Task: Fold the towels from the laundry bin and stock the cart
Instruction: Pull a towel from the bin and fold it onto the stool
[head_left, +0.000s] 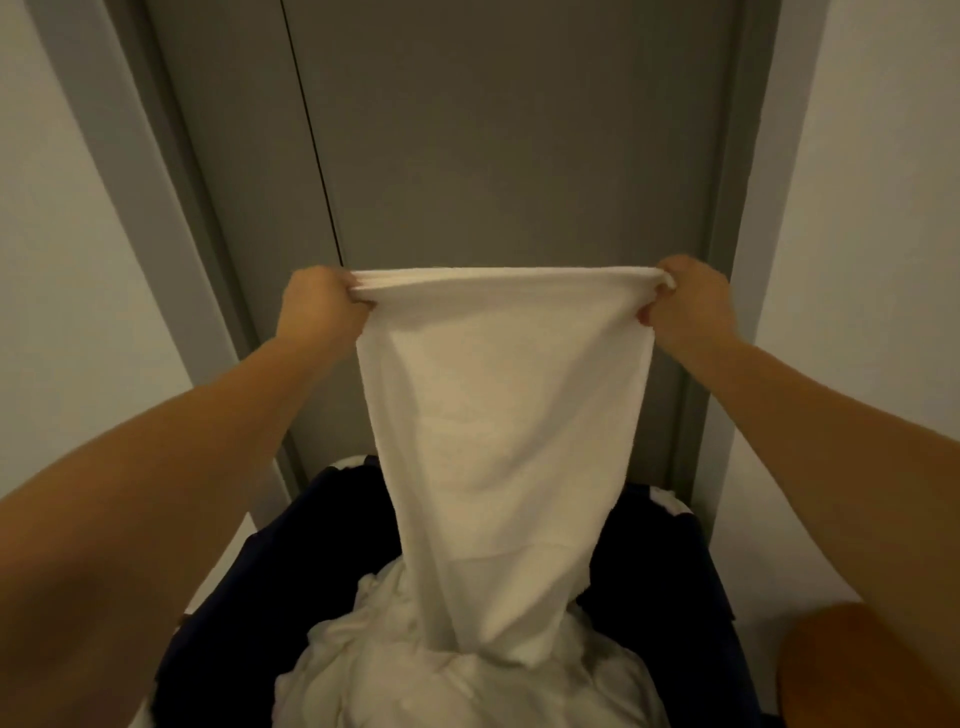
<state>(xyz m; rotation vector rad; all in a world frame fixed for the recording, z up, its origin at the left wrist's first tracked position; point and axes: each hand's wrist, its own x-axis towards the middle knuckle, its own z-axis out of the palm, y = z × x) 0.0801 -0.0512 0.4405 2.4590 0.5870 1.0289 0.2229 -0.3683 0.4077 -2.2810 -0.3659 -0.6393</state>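
Both hands, left hand (323, 301) and right hand (684, 297), hold a white towel (498, 441) up by its top corners over the dark laundry bin (670, 561). Its bottom end touches the pile (415, 675), so it might snag. The cart is out of view.

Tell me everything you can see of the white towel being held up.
The towel is plain white, soft terry-looking cloth, and its top edge looks layered. That edge is stretched level between the left hand and the right hand, each gripping a bunched corner. It hangs straight down before a grey door, narrowing toward its lower end, which reaches the pile of white linen in the dark laundry bin.
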